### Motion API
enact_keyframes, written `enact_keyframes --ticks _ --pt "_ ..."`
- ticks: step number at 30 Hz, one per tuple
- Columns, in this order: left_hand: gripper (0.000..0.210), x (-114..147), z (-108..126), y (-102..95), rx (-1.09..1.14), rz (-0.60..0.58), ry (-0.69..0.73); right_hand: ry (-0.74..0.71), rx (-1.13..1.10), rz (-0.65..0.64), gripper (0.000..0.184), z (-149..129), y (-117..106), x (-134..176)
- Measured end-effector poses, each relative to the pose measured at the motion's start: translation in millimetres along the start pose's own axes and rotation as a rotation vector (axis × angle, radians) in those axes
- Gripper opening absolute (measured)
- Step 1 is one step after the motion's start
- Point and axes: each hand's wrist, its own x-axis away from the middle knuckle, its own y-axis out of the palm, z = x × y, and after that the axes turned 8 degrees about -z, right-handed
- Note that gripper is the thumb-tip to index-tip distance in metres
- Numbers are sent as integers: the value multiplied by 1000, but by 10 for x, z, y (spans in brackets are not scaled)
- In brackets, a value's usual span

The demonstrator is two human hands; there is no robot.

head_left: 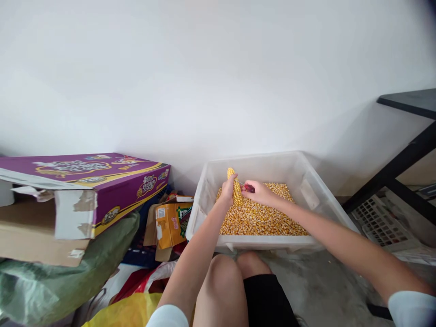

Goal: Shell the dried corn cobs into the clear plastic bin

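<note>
My left hand (pixel 228 190) is wrapped round a yellow corn cob (pixel 237 193), held nearly upright with its tip leaning a little left. Kernels still cover the side that faces me. In my right hand (pixel 260 193) is a small screwdriver (pixel 250 188) with a dark red handle, mostly hidden by the fingers. Its thin metal shaft points left and meets the cob's right side, though the exact contact is too small to make out. Both hands are above a translucent plastic bin (pixel 308 170), where loose corn kernels (pixel 262 218) form a thick layer.
On the left a torn purple carton (pixel 132 190) rests on a green sack (pixel 112 245). An orange box (pixel 172 225) lies between carton and bin. To the right stand a black metal frame (pixel 391 165) and a white plastic basket (pixel 381 225). A white wall (pixel 218 81) rises behind.
</note>
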Motion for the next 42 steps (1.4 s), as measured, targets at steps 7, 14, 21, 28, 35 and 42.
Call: enact_keyframes --ticks 7,14,21,28,35,42 --pt "38 -5 31 -54 120 133 128 123 31 -268 36 -25 -167 85" --pt "38 -22 29 -47 98 196 157 136 76 -290 35 -11 -167 95" --pt "37 0 23 -6 72 175 208 118 220 -196 34 -122 -131 119" --pt "37 11 49 -20 91 245 219 125 390 -51 31 -268 -159 182" --pt "37 80 34 109 85 124 184 139 122 64 36 -146 -39 77" --pt "37 145 -4 200 32 103 191 189 -139 -38 29 -9 -32 -9"
